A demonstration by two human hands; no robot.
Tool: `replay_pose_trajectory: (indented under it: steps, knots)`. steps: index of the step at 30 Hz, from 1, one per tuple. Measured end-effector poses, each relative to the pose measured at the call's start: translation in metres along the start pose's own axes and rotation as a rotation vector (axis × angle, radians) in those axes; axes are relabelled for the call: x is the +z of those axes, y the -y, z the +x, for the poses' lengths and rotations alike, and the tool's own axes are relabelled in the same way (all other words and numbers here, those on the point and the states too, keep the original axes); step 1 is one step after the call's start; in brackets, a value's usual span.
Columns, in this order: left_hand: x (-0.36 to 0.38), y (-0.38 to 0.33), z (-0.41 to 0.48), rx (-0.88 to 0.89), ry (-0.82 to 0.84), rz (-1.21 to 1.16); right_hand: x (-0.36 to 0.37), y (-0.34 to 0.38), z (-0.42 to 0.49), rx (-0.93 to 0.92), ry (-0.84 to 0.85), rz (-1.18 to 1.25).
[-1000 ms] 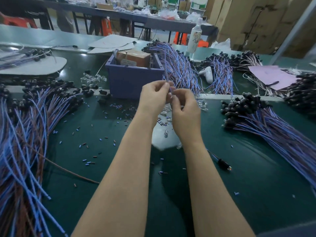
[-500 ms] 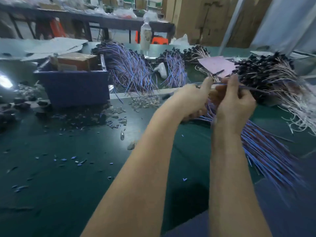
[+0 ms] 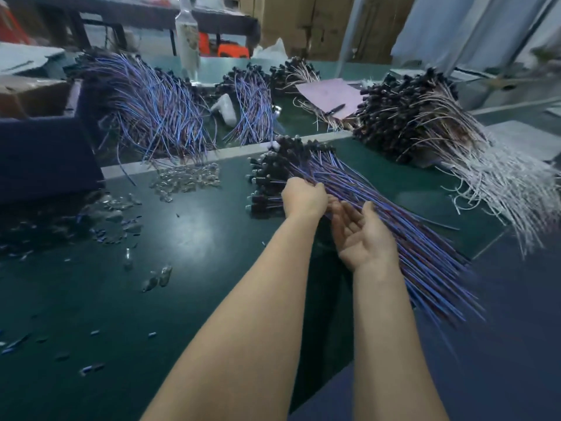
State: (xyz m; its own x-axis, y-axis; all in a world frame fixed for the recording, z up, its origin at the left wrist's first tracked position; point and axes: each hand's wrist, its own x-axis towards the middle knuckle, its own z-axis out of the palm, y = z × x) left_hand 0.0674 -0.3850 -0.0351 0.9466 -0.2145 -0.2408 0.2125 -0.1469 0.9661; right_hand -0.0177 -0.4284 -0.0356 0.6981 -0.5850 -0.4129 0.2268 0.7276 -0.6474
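Note:
A bundle of blue and red wires (image 3: 391, 220) with black caps (image 3: 273, 174) at its far end lies slantwise on the green table mat (image 3: 197, 238). My left hand (image 3: 303, 199) is on the bundle just behind the caps, back up, its fingertips curled round wires at the top of the pile. My right hand (image 3: 361, 235) hovers beside it, palm up and fingers straight, holding nothing, with the wires running under and behind it.
A heap of clear LEDs (image 3: 188, 179) and loose bits lie left of the bundle. A dark blue bin (image 3: 45, 153) stands far left. More wire bundles (image 3: 151, 110), a white-wired heap (image 3: 440, 123), pink paper (image 3: 331, 95) and a bottle (image 3: 187, 34) fill the back. The mat ends at right (image 3: 485, 244).
Both hands held one capped wire up in the air; they have dropped onto the blue bundle. My right hand has let go and opened palm up. The view swung right.

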Motion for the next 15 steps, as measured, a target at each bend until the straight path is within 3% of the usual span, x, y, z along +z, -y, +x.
replay_pose_trajectory:
  steps: [2,8,11,15]
  knots:
    - [-0.004,0.006,0.003,0.063,-0.055,0.234,0.004,-0.005,0.002,0.005,0.041,0.103]
    - [-0.026,0.005,-0.004,0.243,-0.061,0.439,0.017,-0.017,-0.005,-0.053,-0.016,0.101]
    - [-0.049,0.000,-0.016,0.304,-0.098,0.323,0.031,-0.028,-0.016,-0.094,-0.015,0.020]
    - [-0.104,-0.008,-0.036,0.363,-0.220,-0.050,0.071,-0.066,-0.043,-0.069,0.150,-0.098]
